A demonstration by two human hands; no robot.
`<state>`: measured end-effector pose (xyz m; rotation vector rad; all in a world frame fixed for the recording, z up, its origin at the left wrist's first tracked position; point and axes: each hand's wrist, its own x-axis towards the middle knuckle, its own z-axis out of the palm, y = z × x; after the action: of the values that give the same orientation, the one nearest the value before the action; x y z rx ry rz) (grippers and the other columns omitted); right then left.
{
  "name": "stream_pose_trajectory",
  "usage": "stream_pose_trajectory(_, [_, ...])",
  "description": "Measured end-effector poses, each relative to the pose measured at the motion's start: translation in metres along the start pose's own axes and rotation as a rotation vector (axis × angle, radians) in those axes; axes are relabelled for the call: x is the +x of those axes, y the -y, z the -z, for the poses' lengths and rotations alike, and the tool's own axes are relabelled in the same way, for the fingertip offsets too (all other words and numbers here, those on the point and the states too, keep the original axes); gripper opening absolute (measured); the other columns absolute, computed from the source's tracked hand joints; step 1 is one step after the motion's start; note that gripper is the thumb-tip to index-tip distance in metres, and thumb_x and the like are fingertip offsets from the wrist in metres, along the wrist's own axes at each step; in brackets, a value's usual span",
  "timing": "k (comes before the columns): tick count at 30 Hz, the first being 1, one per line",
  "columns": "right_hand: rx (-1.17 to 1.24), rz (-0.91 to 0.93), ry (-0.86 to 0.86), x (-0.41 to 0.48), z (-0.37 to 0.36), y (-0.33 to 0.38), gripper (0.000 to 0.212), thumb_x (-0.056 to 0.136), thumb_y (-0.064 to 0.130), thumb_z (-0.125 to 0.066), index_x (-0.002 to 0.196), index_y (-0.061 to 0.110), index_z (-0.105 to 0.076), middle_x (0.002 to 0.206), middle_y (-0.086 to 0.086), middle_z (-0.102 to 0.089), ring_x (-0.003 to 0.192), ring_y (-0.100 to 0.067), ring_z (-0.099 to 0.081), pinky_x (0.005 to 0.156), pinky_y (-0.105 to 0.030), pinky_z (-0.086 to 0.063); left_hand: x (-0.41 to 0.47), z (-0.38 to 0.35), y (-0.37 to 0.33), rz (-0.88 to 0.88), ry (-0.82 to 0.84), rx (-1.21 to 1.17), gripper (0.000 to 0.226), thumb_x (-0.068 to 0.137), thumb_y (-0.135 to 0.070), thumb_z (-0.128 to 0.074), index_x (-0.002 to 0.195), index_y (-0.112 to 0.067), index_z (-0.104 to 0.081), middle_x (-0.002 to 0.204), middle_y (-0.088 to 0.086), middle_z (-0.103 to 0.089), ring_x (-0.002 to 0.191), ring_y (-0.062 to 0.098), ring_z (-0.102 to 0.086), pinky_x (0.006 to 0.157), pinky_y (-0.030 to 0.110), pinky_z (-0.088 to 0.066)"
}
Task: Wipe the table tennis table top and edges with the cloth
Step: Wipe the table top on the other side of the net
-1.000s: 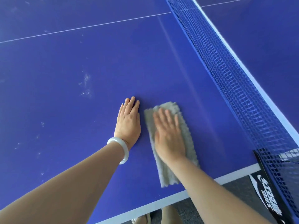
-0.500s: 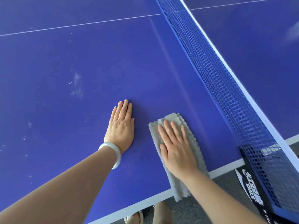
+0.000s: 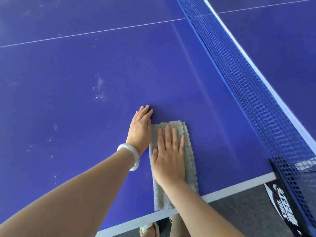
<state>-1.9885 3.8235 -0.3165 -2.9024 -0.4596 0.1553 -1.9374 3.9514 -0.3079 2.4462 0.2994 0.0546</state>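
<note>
Right hand (image 3: 168,157) flat, fingers straight, pressing grey cloth (image 3: 189,151) onto blue table top (image 3: 85,69) near its white edge (image 3: 230,188) — left hand (image 3: 140,128) flat just beside, touching the cloth's side, net (image 3: 256,93) to the right.

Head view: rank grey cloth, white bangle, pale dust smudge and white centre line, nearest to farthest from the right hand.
1. Grey fluffy cloth: under right hand.
2. White bangle: left wrist, beside.
3. Pale dust smudge: up-left.
4. White centre line: far top.
</note>
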Motion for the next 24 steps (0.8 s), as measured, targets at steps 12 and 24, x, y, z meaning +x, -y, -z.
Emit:
stream_pose_trajectory(12, [0.249,-0.044,-0.069,0.084,0.027,-0.082,0.055,0.099,-0.001,-0.038,0.153,0.006,-0.029,0.163,-0.009,-0.021,0.153,-0.021,-0.013,0.125,-0.036,-0.007,-0.078,-0.059,-0.060,-0.097,0.100,0.364,0.063,0.100,-0.030,-0.030,0.151,0.007,-0.022,0.158,0.027,-0.019,0.148,0.041,-0.015,0.121,0.051,-0.014])
stream_pose_trajectory(24, [-0.086,0.023,-0.012,0.086,0.015,-0.083,0.065,0.102,0.041,-0.031,0.158,0.009,-0.016,0.165,-0.013,-0.012,0.153,-0.027,-0.008,0.125,-0.045,-0.004,-0.092,-0.002,0.017,-0.026,0.072,0.531,0.065,0.100,-0.042,-0.020,0.155,-0.008,-0.021,0.163,0.013,-0.013,0.152,0.030,-0.004,0.120,0.054,-0.011])
